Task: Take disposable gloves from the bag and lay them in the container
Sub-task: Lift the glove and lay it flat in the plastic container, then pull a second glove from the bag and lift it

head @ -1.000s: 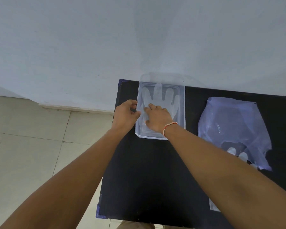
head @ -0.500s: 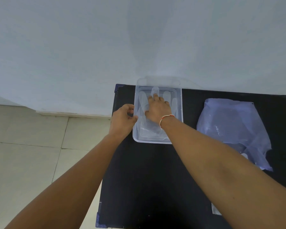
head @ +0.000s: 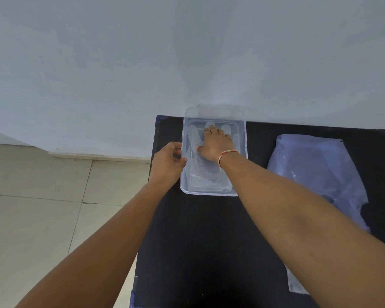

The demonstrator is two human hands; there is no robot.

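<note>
A clear plastic container point(head: 242, 138) stands at the far left of the black table. A translucent disposable glove point(head: 206, 174) lies flat inside it, fingers pointing to the wall. My right hand point(head: 217, 143) rests palm down on the glove's finger end, fingers spread, pressing it flat. My left hand point(head: 168, 162) grips the container's left rim with thumb and curled fingers. The pale plastic bag point(head: 316, 172) lies crumpled on the table to the right, partly hidden by my right forearm.
The black table point(head: 205, 245) butts against a pale wall behind the container. Its left edge drops to a tiled floor point(head: 42, 207). A bit of clear plastic point(head: 295, 283) shows at the table's near right under my forearm.
My right hand has slid along the glove from its cuff end toward its fingertips at the far end of the container. The left hand has stayed on the rim.
</note>
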